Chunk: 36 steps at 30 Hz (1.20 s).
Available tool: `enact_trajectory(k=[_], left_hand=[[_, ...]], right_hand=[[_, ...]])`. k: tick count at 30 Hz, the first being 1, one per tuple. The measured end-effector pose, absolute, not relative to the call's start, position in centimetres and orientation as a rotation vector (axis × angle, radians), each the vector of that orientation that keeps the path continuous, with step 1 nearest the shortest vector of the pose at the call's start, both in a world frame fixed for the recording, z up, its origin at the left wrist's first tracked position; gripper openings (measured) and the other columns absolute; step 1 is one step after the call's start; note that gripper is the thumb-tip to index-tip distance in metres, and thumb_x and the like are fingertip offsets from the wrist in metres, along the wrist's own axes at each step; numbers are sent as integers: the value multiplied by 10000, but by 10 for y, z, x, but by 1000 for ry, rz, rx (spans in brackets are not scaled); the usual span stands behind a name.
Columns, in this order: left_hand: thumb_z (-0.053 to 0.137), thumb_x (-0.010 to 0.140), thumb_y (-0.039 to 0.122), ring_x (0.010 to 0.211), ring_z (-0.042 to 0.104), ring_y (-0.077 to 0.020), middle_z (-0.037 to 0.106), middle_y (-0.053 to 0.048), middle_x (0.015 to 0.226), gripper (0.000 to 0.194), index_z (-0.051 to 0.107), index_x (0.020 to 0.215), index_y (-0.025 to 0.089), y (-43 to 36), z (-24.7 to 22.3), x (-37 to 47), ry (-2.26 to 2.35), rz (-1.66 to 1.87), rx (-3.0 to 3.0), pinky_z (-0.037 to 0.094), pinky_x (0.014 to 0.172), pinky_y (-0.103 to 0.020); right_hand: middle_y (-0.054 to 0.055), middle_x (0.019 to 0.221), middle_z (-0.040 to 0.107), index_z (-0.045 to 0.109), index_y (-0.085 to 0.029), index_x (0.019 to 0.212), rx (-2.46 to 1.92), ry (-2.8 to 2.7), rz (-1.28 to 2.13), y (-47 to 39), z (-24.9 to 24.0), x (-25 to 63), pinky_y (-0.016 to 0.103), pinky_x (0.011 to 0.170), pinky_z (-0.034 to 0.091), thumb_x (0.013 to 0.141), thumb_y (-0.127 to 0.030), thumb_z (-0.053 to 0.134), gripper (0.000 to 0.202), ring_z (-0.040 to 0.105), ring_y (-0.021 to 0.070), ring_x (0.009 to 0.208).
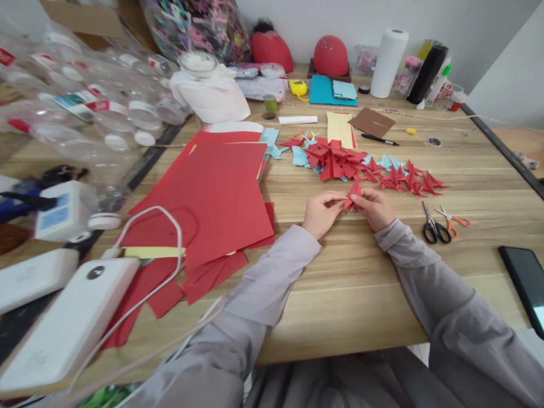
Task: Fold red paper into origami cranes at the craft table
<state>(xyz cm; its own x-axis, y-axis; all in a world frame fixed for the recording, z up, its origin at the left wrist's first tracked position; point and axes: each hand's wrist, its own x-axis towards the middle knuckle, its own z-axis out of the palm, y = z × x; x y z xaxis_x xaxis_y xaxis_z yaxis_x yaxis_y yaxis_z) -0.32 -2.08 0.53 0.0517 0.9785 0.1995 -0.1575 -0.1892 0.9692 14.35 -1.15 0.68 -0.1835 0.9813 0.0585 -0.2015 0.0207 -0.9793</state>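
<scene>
Between the fingertips of both hands, over the table (340, 300), the folded red paper (353, 194) points away from the person. The left hand (322, 214) pinches its left side; the right hand (376, 209) grips its right, thumb on top. Just beyond lies the red pile (334, 160); black scissors (430, 228) lie rightward, red sheets (225, 192) leftward.

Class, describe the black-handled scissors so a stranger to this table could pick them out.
On the wooden table, find the person's right hand and look to its right, on the near side of the red folded paper pieces. There the black-handled scissors lie beside the smaller orange-handled scissors; they are nearer the hand and set apart by their dark grips.
</scene>
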Motion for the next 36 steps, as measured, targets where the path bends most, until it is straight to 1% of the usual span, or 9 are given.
enact_trajectory(k=[2, 5, 9, 12, 19, 23, 26, 32, 36], left_hand=[[747, 599, 266, 561, 604, -125, 683, -49, 674, 173, 697, 697, 132, -21, 8, -3, 970, 1326, 1134, 501, 565, -268], [751, 553, 212, 480, 563, -99, 633, -9, 557, 177, 659, 673, 120, -21, 12, -3, 1009, 1303, 1055, 456, 504, -230], [710, 527, 150, 437, 536, -81, 614, 22, 550, 183, 576, 653, 141, -20, 14, -4, 943, 1328, 993, 433, 461, -209], [689, 523, 134, 424, 525, -76, 599, 35, 538, 197, 547, 658, 152, -19, 13, -5, 906, 1328, 970, 424, 445, -202], [703, 542, 206, 333, 448, -63, 547, 61, 468, 229, 526, 680, 163, -17, 13, -6, 942, 1257, 945, 332, 355, -185], [708, 545, 209, 334, 455, -59, 550, 60, 466, 223, 537, 680, 159, -16, 13, -6, 944, 1263, 950, 331, 357, -180], [714, 547, 193, 353, 482, -66, 586, 42, 508, 222, 554, 695, 151, -17, 14, -6, 931, 1269, 950, 353, 373, -186], [793, 480, 233, 436, 546, -81, 656, -2, 638, 339, 602, 742, 133, -18, 16, -6, 905, 1280, 946, 439, 431, -215], [793, 475, 232, 417, 518, -61, 643, 11, 616, 313, 598, 702, 139, -17, 14, -6, 923, 1282, 948, 411, 400, -190]], right_hand=[[-9, 569, 633, 659, -180, 668, -941, -1271, 1392, -11, 5, 144, 256, 538, 444, 653, -439, 754, 277, 563, 115, 526], [-9, 551, 628, 650, -174, 665, -970, -1328, 1364, -12, 4, 145, 254, 539, 448, 677, -460, 730, 297, 561, 112, 517], [-8, 541, 627, 632, -172, 645, -995, -1394, 1340, -13, 6, 145, 246, 535, 457, 680, -503, 710, 341, 561, 107, 508], [-6, 545, 627, 627, -174, 647, -993, -1423, 1340, -15, 9, 144, 245, 532, 464, 677, -526, 702, 361, 568, 106, 506], [-3, 541, 631, 627, -173, 643, -1026, -1452, 1310, -15, 12, 145, 252, 526, 474, 643, -521, 728, 363, 571, 111, 499], [0, 542, 638, 631, -171, 644, -1020, -1437, 1314, -13, 8, 147, 247, 524, 469, 645, -479, 744, 328, 571, 110, 499], [-2, 542, 640, 629, -171, 636, -1010, -1411, 1329, -12, 6, 147, 241, 519, 460, 649, -444, 754, 301, 568, 107, 494], [-10, 543, 640, 629, -172, 649, -996, -1366, 1345, -12, 6, 147, 244, 520, 459, 627, -432, 770, 297, 559, 104, 489], [-13, 536, 636, 634, -173, 651, -997, -1373, 1345, -11, 4, 148, 243, 518, 457, 630, -420, 771, 283, 557, 105, 486]])
